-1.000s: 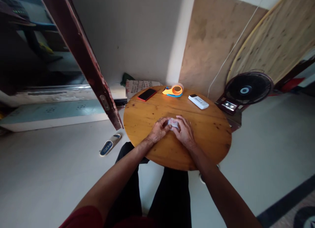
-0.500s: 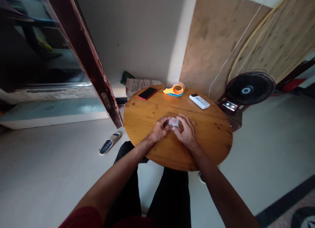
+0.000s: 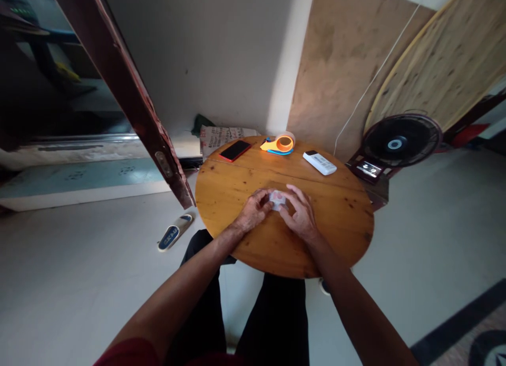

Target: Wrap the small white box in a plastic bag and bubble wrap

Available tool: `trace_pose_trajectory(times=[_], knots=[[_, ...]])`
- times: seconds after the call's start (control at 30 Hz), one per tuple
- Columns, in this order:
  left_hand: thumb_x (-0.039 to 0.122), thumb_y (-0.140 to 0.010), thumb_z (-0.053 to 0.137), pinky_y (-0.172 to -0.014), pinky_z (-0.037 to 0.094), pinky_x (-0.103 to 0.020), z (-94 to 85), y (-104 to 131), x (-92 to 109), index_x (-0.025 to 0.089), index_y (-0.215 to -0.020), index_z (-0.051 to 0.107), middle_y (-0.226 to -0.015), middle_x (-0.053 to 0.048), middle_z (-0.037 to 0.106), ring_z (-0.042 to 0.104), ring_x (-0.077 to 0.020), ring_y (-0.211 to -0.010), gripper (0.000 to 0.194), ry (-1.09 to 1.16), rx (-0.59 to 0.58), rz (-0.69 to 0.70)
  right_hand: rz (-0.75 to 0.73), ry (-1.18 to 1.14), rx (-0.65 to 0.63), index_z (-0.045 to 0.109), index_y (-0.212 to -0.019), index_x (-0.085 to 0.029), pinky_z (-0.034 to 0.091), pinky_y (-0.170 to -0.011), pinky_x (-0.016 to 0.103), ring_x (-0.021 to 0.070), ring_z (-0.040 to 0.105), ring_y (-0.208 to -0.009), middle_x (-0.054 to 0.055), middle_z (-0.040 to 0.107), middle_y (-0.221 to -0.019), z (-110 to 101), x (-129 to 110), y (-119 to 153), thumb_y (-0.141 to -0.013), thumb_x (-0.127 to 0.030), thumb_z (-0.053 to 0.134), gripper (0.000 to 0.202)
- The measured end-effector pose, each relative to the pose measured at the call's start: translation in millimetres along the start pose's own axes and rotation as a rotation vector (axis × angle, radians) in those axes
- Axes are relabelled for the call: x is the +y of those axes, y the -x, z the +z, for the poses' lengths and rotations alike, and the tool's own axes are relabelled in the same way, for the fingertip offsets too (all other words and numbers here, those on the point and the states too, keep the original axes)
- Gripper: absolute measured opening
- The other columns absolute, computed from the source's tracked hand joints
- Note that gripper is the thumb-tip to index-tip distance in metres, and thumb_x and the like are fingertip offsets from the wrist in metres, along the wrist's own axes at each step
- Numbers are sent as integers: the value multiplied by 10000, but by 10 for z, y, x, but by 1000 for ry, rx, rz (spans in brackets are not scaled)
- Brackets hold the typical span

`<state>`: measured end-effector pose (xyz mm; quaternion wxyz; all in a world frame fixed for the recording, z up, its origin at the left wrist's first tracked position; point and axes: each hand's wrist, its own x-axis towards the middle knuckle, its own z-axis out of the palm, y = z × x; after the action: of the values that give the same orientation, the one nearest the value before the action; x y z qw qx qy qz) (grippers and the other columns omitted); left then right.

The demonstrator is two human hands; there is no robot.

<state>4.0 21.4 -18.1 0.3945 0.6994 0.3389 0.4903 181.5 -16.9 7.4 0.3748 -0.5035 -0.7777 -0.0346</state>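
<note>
A small whitish, translucent block with red print (image 3: 277, 200), perhaps a wrapped deck of cards, is between my hands over the round wooden table (image 3: 245, 179). My left hand (image 3: 255, 210) grips its left side, thumb at the front and fingers behind. My right hand (image 3: 299, 213) is at the block's right side, its fingers curved around it and the index finger reaching over the top. Its thumb is near the front right corner. Whether the block rests on the tabletop is hard to make out.
Along the table's far side lie a red-edged phone (image 3: 235, 151), an orange and blue tape dispenser (image 3: 280, 143) and a white handheld device (image 3: 320, 162). A black fan (image 3: 395, 143) stands right of the table. A slipper (image 3: 175, 232) is on the floor at left, near a door edge (image 3: 162, 160).
My right fingers have lifted and shifted slightly over the block, and the block appears a little tilted. My left hand keeps its grip. The camera view has moved slightly.
</note>
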Motion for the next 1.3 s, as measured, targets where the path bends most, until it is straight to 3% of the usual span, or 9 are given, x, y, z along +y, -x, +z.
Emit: trace_pose_trajectory(times=[0.2,0.43,0.7,0.9,1.1,1.3], knots=[[258,-776,662,-1052,438,-425,-8,5,33,150,-1203,566,-1273,-147,518,523,-259,-1207,451,-17,61,2,13,-77,95,555,-1221,-211,425,-1028,455,277,523,-1219,118,554,-1319,18,24,-3,-834,-355,576,413],[299,-764,678,-1039,448,-416,11,4,21,163,-1231,547,-1255,-132,537,545,-250,-1171,503,4,81,-44,44,-78,75,552,-1217,-211,424,-1029,471,284,522,-1223,124,559,-1312,47,72,5,-833,-358,575,412],[262,-765,663,-1097,380,-453,-27,18,34,155,-1316,502,-1330,-148,509,472,-279,-1261,583,-122,78,-21,75,-138,53,542,-1222,-211,427,-1034,474,279,526,-1217,125,565,-1297,102,88,7,-841,-340,569,403],[237,-761,664,-1014,457,-428,-7,23,46,186,-1260,561,-1178,-101,623,564,-257,-1117,512,-197,7,21,68,-172,78,552,-1211,-222,442,-1018,490,281,538,-1197,120,570,-1280,150,135,11,-851,-350,574,383],[238,-774,662,-991,477,-396,9,9,40,191,-1163,611,-1188,-92,629,576,-244,-1099,395,-179,49,68,29,-150,70,609,-1134,-237,445,-1010,507,299,548,-1179,120,567,-1265,161,189,2,-864,-363,563,302],[203,-759,652,-1051,430,-396,-8,21,77,196,-1193,607,-1219,-73,626,553,-234,-1152,436,-222,33,81,31,-154,28,601,-1168,-244,420,-1030,492,285,527,-1199,108,567,-1273,145,200,4,-885,-369,547,314]])
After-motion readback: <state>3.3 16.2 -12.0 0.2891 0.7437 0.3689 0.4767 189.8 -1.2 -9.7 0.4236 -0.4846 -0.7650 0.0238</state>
